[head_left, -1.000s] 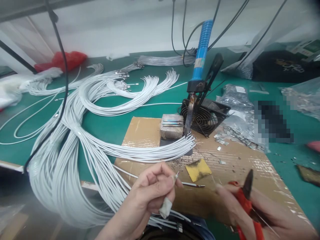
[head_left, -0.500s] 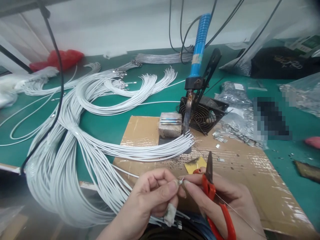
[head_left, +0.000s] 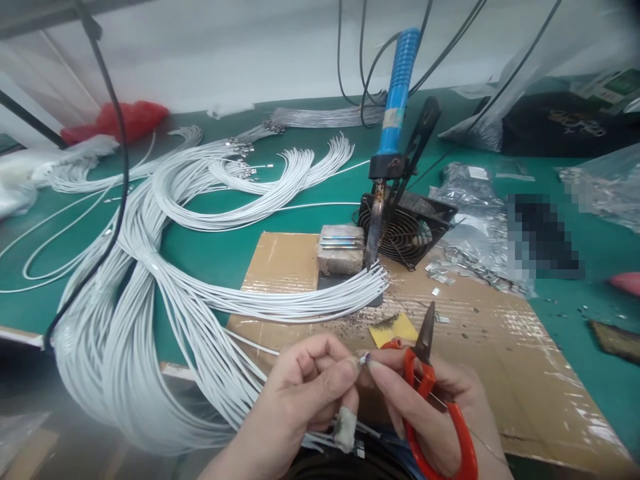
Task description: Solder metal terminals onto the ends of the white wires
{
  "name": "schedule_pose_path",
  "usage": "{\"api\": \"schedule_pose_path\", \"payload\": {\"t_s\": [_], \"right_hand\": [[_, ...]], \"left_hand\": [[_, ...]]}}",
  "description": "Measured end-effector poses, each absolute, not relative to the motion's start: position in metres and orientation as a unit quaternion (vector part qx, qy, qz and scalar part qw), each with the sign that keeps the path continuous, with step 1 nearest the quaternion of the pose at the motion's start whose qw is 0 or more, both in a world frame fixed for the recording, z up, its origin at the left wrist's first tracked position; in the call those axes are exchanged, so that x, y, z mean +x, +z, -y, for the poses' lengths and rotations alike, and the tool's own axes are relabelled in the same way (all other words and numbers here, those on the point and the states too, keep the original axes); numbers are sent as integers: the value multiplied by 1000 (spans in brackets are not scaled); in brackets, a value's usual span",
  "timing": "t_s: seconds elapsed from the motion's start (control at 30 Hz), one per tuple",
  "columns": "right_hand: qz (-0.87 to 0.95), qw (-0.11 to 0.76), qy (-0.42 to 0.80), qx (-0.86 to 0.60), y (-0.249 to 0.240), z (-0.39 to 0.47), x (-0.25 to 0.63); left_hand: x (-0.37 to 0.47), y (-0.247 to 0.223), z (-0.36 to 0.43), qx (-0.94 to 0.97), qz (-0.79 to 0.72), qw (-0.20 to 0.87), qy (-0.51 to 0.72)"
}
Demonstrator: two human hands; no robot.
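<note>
My left hand point(head_left: 315, 383) is closed, its thumb and forefinger pinching a white cable end point(head_left: 365, 359) with small coloured wires showing. One of its fingers wears a whitish wrap point(head_left: 345, 429). My right hand point(head_left: 440, 407) holds red-handled scissors point(head_left: 468, 437) in its palm, blades pointing up and away. At the same time its thumb and forefinger meet the tip of the cable end. A thin wire strand trails below that hand. Just beyond the hands lies a yellow sponge pad point(head_left: 393, 330) on the cardboard point(head_left: 490, 373).
Bundles of white cables point(head_left: 280, 303) spread over the left and middle. A blue-handled soldering iron point(head_left: 400, 87) stands tip-down beside a block point(head_left: 341, 260) and a black fan point(head_left: 407, 230). Small metal connectors point(head_left: 465, 263) and plastic bags point(head_left: 473, 187) lie right on the green mat point(head_left: 220, 247).
My right hand and the scissors have shifted and turned slightly. Coloured wires now show at the cable end between the fingertips. My left hand keeps its pinch.
</note>
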State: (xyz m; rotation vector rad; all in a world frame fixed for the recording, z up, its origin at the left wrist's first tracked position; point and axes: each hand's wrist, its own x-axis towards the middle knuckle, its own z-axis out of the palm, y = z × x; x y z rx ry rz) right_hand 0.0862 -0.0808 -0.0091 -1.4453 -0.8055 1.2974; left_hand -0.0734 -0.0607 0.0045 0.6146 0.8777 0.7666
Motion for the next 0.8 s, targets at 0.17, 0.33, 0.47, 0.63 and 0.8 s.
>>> {"api": "schedule_pose_path", "payload": {"t_s": [0.17,0.33,0.47,0.63,0.8], "right_hand": [[346,497,517,-605,-5,81,89],[356,497,508,-608,-7,83,90],[366,492,520,-594,-16,84,95],[368,487,539,-581,-22,83,100],[332,487,556,-586,-16,83,91]], "left_hand": [[-69,-1,64,340,-431,748,373],[-64,-7,68,388,-456,695,398],[-61,-10,71,396,-457,683,409],[-62,-6,71,360,-435,725,394],[-69,-2,67,326,-424,768,353]]}}
